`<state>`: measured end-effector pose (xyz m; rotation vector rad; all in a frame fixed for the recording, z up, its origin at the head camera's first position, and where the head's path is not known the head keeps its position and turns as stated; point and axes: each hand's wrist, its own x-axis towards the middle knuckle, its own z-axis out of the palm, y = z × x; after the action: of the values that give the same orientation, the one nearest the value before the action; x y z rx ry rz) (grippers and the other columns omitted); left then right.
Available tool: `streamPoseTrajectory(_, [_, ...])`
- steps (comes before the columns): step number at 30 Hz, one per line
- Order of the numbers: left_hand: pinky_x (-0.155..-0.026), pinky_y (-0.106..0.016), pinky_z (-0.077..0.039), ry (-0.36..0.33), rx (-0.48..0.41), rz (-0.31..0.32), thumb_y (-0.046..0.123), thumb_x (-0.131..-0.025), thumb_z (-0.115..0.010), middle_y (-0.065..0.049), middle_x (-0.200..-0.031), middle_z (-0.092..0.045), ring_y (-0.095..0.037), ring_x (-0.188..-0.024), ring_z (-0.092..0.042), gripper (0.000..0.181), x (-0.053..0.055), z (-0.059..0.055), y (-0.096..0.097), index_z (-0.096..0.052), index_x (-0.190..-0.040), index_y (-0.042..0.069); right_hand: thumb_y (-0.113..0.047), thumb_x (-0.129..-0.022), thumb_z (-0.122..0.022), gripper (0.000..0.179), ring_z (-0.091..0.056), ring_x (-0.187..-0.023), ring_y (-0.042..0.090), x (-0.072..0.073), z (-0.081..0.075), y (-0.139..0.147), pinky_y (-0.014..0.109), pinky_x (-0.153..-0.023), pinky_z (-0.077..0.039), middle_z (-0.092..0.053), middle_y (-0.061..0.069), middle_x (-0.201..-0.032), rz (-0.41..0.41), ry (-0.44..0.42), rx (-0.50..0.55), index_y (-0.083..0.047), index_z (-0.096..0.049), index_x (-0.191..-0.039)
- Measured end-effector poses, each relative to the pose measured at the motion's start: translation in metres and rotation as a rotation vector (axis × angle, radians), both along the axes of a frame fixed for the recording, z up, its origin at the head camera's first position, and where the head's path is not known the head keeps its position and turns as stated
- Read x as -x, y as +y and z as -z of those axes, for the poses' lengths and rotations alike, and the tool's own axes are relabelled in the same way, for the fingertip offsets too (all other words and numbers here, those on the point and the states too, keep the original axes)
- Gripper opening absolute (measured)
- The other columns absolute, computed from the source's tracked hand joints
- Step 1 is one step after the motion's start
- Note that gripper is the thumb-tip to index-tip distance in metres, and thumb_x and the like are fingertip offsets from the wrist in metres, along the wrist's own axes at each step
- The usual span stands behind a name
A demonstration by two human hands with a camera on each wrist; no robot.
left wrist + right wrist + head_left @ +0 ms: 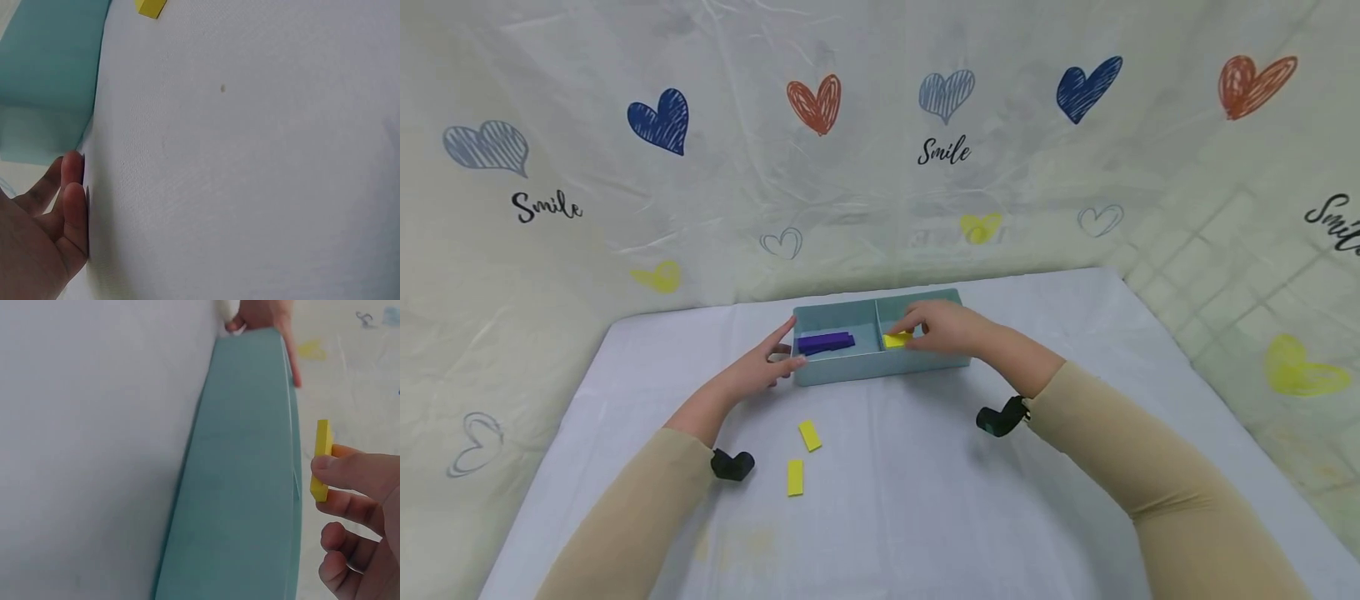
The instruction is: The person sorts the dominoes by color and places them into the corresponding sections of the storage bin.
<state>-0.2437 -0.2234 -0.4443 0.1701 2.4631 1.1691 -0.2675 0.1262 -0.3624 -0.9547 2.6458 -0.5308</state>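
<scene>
A pale teal box [880, 364] with a divider stands near the back of the white table. My left hand [756, 367] holds its left end, thumb at the near corner and index finger stretched to the far corner. Over the right compartment, my right hand [946, 327] pinches a yellow block [321, 459] between thumb and fingers. Several purple blocks [824, 342] lie in the left compartment. The floor of the right compartment is partly hidden by my right hand.
Two yellow blocks lie on the table in front of the box: one tilted block [809, 435] and, nearer me, another block [795, 477]. A white sheet with printed hearts [947, 93] hangs behind the table. A black wrist camera [1002, 417] sits on my right sleeve.
</scene>
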Motion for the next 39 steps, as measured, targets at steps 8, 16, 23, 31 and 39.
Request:
streamPoseTrajectory(8, [-0.101,-0.052,-0.045,-0.003,0.0,-0.002,0.049,-0.097,-0.058,-0.019,-0.155,-0.033,-0.034,-0.12,-0.056,0.083,-0.002,-0.002,0.001,0.003,-0.154,0.053,-0.018,-0.093,-0.071,0.034,-0.059,-0.094,0.02,0.02,0.0,0.018,0.034,-0.078,-0.051,-0.064,-0.003,-0.11,0.067,-0.008,-0.023,-0.025,-0.071,-0.126])
streamPoseTrajectory(16, [-0.1,-0.052,-0.045,0.0,-0.01,0.0,0.049,-0.098,-0.058,-0.019,-0.155,-0.033,-0.033,-0.12,-0.056,0.083,-0.002,-0.002,-0.001,0.003,-0.154,0.053,-0.018,-0.093,-0.07,0.032,-0.058,-0.105,0.021,0.036,0.011,0.018,0.04,-0.088,-0.049,-0.064,-0.001,-0.116,0.112,-0.024,-0.043,-0.026,-0.072,-0.125])
streamPoseTrajectory(23, [-0.1,-0.052,-0.045,-0.005,-0.01,-0.004,0.05,-0.097,-0.059,-0.017,-0.155,-0.033,-0.033,-0.12,-0.057,0.083,-0.001,0.0,-0.001,0.002,-0.153,0.055,-0.014,-0.094,-0.067,0.032,-0.057,-0.106,0.022,0.045,0.023,0.016,0.039,-0.087,-0.049,-0.062,0.003,-0.115,0.117,-0.022,-0.144,-0.021,-0.072,-0.125])
streamPoseTrajectory(31, [-0.1,-0.052,-0.045,-0.002,-0.015,0.003,0.049,-0.098,-0.058,-0.017,-0.155,-0.034,-0.032,-0.12,-0.057,0.082,-0.001,0.0,-0.001,0.002,-0.153,0.056,-0.014,-0.096,-0.065,0.03,-0.058,-0.107,0.022,0.048,0.027,0.012,0.038,-0.09,-0.049,-0.062,0.004,-0.118,0.089,0.002,-0.251,-0.019,-0.071,-0.126])
streamPoseTrajectory(39, [-0.1,-0.051,-0.045,-0.005,-0.016,-0.001,0.048,-0.098,-0.058,-0.018,-0.155,-0.034,-0.032,-0.12,-0.056,0.083,-0.001,-0.002,0.0,0.002,-0.154,0.052,-0.015,-0.098,-0.062,0.029,-0.06,-0.11,0.023,0.05,0.029,0.008,0.041,-0.091,-0.05,-0.065,0.004,-0.122,0.104,0.04,-0.317,-0.018,-0.071,-0.125])
